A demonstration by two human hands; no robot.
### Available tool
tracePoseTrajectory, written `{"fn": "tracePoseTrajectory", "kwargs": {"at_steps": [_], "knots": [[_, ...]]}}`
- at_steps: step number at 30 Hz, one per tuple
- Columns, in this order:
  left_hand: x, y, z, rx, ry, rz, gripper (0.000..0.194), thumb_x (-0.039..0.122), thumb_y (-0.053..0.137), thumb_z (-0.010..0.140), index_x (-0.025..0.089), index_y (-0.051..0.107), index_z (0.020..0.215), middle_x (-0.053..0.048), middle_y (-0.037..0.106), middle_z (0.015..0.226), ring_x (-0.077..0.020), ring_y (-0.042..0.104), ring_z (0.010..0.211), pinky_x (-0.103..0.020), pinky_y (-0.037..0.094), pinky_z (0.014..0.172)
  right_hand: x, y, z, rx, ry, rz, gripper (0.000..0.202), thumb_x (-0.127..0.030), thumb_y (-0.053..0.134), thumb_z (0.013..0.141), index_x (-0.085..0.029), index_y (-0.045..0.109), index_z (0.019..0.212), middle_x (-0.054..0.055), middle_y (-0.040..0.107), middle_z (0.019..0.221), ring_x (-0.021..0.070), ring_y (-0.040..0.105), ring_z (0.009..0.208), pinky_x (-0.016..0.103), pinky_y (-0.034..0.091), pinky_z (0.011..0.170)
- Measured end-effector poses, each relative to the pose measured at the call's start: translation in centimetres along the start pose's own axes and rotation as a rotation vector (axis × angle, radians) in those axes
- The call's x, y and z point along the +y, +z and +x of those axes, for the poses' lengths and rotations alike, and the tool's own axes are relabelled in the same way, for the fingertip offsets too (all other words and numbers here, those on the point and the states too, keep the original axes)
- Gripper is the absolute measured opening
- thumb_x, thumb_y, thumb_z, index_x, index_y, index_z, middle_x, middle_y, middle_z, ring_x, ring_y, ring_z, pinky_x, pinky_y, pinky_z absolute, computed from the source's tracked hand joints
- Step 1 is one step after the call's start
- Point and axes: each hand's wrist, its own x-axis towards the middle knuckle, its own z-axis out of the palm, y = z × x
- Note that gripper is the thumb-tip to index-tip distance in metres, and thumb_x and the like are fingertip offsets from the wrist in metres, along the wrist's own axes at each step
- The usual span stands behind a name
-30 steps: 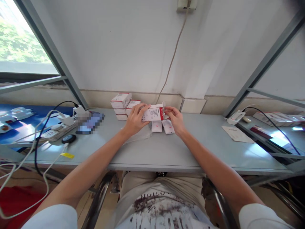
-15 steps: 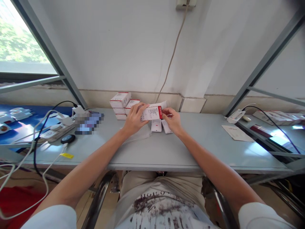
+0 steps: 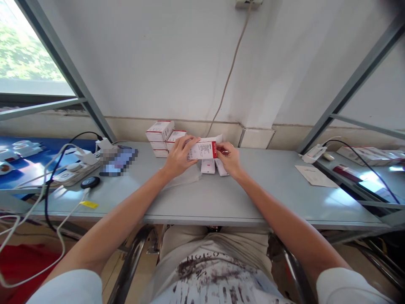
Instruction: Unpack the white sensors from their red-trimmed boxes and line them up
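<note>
My left hand (image 3: 179,157) is wrapped round a small white cardboard box (image 3: 203,150) with a red end and printed text, held above the desk. My right hand (image 3: 231,160) is closed at the box's red end, its fingertips pinched on the edge there; what exactly they grip is partly hidden. Beneath the box lie two white plastic devices: one (image 3: 208,166) with a small red mark, the other (image 3: 221,168) partly covered by my right hand. Left of the held box, similar white boxes (image 3: 160,131) are stacked. A clear plastic bag (image 3: 185,178) lies flat below my left hand.
On the grey desk (image 3: 205,207) at left are a phone (image 3: 119,162), a power strip (image 3: 74,173), a black round puck (image 3: 90,182) and loose cables. A paper sheet (image 3: 315,175) and a white charger (image 3: 313,153) lie at right. Metal frame posts rise on both sides.
The held box has turned slightly to lie more level. Both hands keep nearly the same places, with my right fingers still at the red end. The camera view has shifted slightly.
</note>
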Motion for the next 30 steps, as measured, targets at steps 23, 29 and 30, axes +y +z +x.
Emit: {"fn": "tracePoseTrajectory", "kwargs": {"at_steps": [23, 29, 30], "knots": [[-0.7, -0.1, 0.0, -0.027, -0.046, 0.0, 0.076, 0.039, 0.077, 0.097, 0.028, 0.042, 0.163, -0.017, 0.057, 0.149, -0.0372, 0.055, 0.142, -0.059, 0.048, 0.119, -1.7, -0.2, 0.0, 0.108, 0.238, 0.271, 0.058, -0.069, 0.078, 0.086, -0.029, 0.057, 0.12, 0.005, 0.07, 0.112, 0.0215, 0.073, 0.095, 0.03, 0.067, 0.058], [-0.5, -0.1, 0.0, -0.009, -0.075, -0.037, 0.079, 0.047, 0.077, 0.097, 0.028, 0.039, 0.164, -0.017, 0.057, 0.151, -0.0354, 0.054, 0.144, -0.056, 0.048, 0.121, -1.6, -0.3, 0.1, 0.134, 0.308, 0.291, 0.055, -0.071, 0.078, 0.084, -0.026, 0.058, 0.109, 0.003, 0.072, 0.103, 0.0193, 0.075, 0.083, 0.03, 0.066, 0.056], [-0.4, -0.1, 0.0, -0.006, -0.079, -0.045, 0.079, 0.048, 0.077, 0.097, 0.028, 0.039, 0.163, -0.017, 0.056, 0.152, -0.0352, 0.054, 0.144, -0.056, 0.048, 0.121, -1.5, -0.3, 0.1, 0.144, 0.32, 0.307, 0.055, -0.071, 0.078, 0.084, -0.026, 0.058, 0.109, 0.003, 0.073, 0.101, 0.0191, 0.075, 0.081, 0.029, 0.066, 0.055]]}}
